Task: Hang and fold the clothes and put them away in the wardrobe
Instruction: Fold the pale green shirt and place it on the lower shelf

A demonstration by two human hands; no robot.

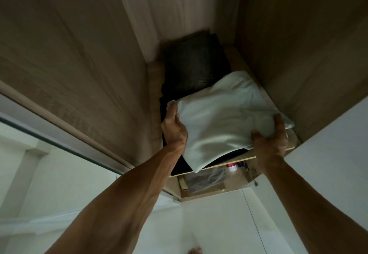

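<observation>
A folded pale mint-white garment (223,118) lies on a wooden wardrobe shelf (223,165), its near corner hanging over the shelf's front edge. My left hand (174,126) grips its left edge, thumb on top. My right hand (271,134) grips its near right edge, fingers curled into the cloth. Under and behind it sits a stack of folded dark clothes (195,62) reaching to the back of the shelf.
Wooden wardrobe walls rise left (79,54) and right (308,45) of the shelf. Below it, a lower compartment holds grey folded cloth (205,180), a cardboard box and small items including a red-and-white container (232,167). White door panels flank the opening.
</observation>
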